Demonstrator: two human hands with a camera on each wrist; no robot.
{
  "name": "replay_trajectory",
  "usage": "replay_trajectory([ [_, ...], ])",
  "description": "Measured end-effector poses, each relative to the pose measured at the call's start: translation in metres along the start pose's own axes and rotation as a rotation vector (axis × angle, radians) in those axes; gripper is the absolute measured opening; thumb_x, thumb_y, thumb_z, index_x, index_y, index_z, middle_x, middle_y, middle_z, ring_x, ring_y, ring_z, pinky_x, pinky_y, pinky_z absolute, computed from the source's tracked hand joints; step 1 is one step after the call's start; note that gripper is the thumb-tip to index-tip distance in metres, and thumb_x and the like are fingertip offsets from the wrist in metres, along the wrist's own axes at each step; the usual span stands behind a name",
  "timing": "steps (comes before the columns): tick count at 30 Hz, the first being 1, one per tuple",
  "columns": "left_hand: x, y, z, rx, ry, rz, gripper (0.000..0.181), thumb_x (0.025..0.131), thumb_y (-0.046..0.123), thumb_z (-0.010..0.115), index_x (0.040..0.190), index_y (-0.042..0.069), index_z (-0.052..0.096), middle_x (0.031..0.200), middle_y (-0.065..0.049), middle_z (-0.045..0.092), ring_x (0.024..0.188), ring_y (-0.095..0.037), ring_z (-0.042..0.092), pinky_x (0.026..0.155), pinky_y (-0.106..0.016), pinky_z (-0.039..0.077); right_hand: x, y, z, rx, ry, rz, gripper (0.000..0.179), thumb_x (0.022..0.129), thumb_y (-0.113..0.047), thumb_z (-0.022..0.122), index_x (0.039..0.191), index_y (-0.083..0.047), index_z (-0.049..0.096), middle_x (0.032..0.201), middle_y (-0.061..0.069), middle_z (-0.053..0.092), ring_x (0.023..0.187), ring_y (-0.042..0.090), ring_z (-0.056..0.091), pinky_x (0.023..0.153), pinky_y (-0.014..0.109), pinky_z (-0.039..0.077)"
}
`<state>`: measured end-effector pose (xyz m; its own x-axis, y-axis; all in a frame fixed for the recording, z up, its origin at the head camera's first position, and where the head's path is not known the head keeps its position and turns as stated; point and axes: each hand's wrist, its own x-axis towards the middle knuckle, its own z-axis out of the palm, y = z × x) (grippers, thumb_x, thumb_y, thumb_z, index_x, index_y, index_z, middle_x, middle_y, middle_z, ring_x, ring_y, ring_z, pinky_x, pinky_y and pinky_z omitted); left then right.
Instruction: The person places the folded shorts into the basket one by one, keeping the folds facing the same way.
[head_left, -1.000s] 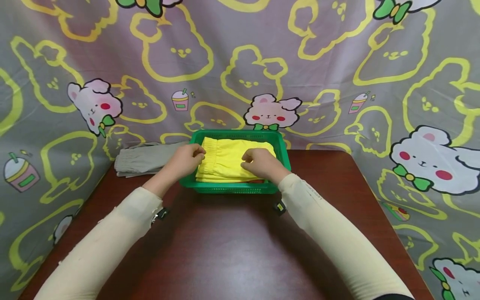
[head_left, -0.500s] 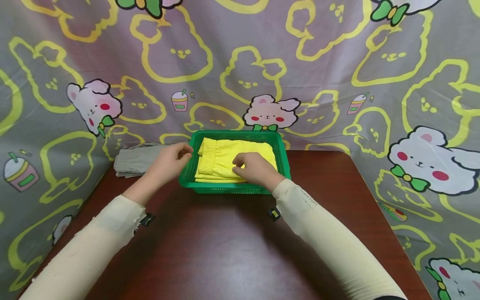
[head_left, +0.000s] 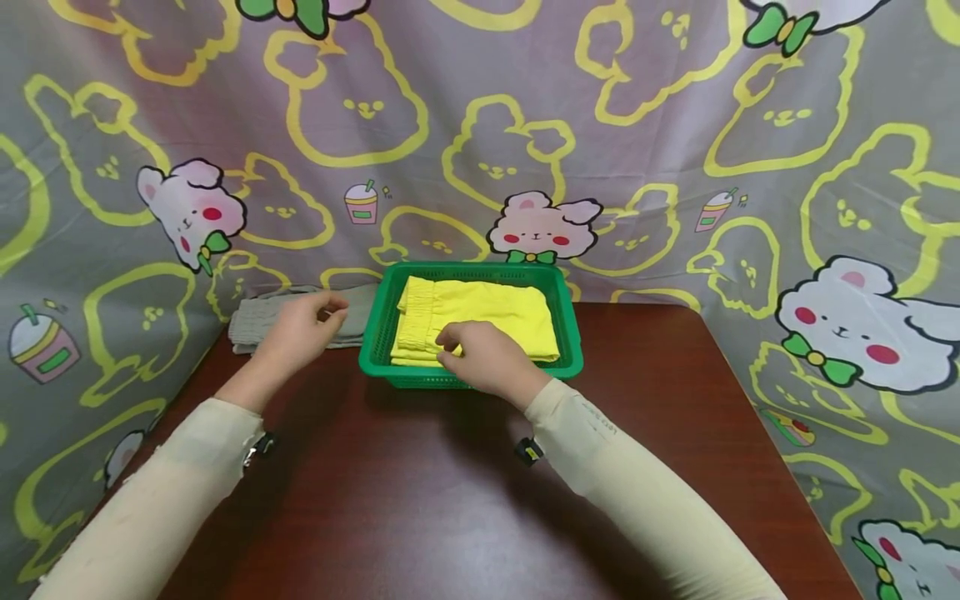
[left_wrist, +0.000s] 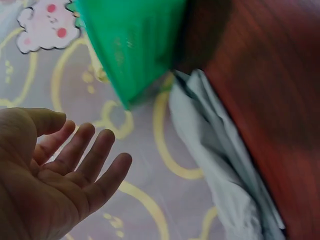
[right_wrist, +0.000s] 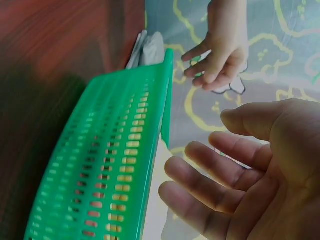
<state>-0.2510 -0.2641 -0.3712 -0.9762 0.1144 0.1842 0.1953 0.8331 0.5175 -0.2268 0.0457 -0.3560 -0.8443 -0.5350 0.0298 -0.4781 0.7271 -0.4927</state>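
Folded yellow pants (head_left: 495, 312) with a gathered elastic waistband lie flat inside a green plastic basket (head_left: 576, 350). My right hand (head_left: 491, 358) hovers over the basket's front rim, fingers loosely bent and holding nothing. In the right wrist view its fingers (right_wrist: 200, 200) spread beside the slotted basket wall (right_wrist: 100, 150). To the left of the basket, my left hand (head_left: 300, 325) is above folded grey pants (head_left: 258, 321) and partly hides them. The left wrist view shows that hand (left_wrist: 70, 170) with relaxed fingers and a bare palm, apart from the grey cloth (left_wrist: 210, 145).
Basket and grey pants sit near the back edge of a dark red-brown wooden table (head_left: 450, 500). A grey curtain (head_left: 637, 125) with yellow outlines and cartoon rabbits hangs behind and at both sides. Something reddish shows through the basket's slots.
My left hand has moved left from the basket's edge to over the grey pants. My right hand has drifted left and toward me, over the front rim. Basket and yellow pants stay in place.
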Motion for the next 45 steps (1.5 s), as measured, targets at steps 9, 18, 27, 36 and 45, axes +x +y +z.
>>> replay_trajectory([
  [9, 0.000, -0.032, 0.002, 0.116, -0.029, -0.014, 0.035, 0.106, 0.025, 0.055, 0.133, 0.004, 0.063, 0.131, -0.021, 0.065, 0.121, -0.044, 0.059, 0.094, -0.061, 0.049, -0.010, -0.023, 0.020, -0.035, -0.019, -0.106, 0.032, 0.100, -0.033, 0.067, 0.124, -0.013, 0.072, 0.113, -0.004, 0.074, 0.107, 0.014, 0.068, 0.096, 0.032, 0.054],
  [18, 0.004, -0.051, 0.009, 0.267, -0.051, -0.028, 0.035, 0.103, 0.017, 0.056, 0.132, -0.001, 0.062, 0.132, -0.027, 0.061, 0.119, -0.047, 0.058, 0.092, -0.062, 0.049, -0.014, -0.040, 0.045, -0.092, -0.040, -0.145, 0.030, 0.101, -0.032, 0.065, 0.125, -0.016, 0.072, 0.110, -0.007, 0.074, 0.100, 0.007, 0.068, 0.089, 0.027, 0.055],
  [27, 0.019, -0.071, 0.011, 0.343, -0.060, -0.051, 0.036, 0.103, 0.017, 0.054, 0.134, 0.000, 0.061, 0.133, -0.028, 0.059, 0.114, -0.049, 0.059, 0.091, -0.065, 0.048, -0.009, -0.043, 0.066, -0.139, -0.058, -0.143, 0.027, 0.099, -0.033, 0.066, 0.121, -0.017, 0.072, 0.098, -0.010, 0.072, 0.092, 0.006, 0.066, 0.082, 0.026, 0.055],
  [36, 0.036, -0.080, 0.024, 0.395, -0.142, -0.062, 0.043, 0.104, 0.020, 0.053, 0.144, 0.005, 0.054, 0.146, -0.029, 0.048, 0.133, -0.054, 0.043, 0.102, -0.075, 0.035, -0.007, -0.037, 0.076, -0.143, -0.070, -0.121, 0.026, 0.099, -0.032, 0.066, 0.120, -0.017, 0.073, 0.100, -0.008, 0.073, 0.098, 0.010, 0.067, 0.083, 0.028, 0.056],
  [45, 0.044, -0.091, 0.038, 0.442, -0.243, -0.071, 0.049, 0.100, 0.017, 0.056, 0.148, 0.007, 0.051, 0.148, -0.027, 0.046, 0.136, -0.053, 0.040, 0.101, -0.075, 0.036, -0.009, -0.034, 0.079, -0.170, -0.089, -0.129, 0.026, 0.100, -0.032, 0.066, 0.120, -0.017, 0.073, 0.110, -0.007, 0.074, 0.106, 0.012, 0.068, 0.090, 0.028, 0.055],
])
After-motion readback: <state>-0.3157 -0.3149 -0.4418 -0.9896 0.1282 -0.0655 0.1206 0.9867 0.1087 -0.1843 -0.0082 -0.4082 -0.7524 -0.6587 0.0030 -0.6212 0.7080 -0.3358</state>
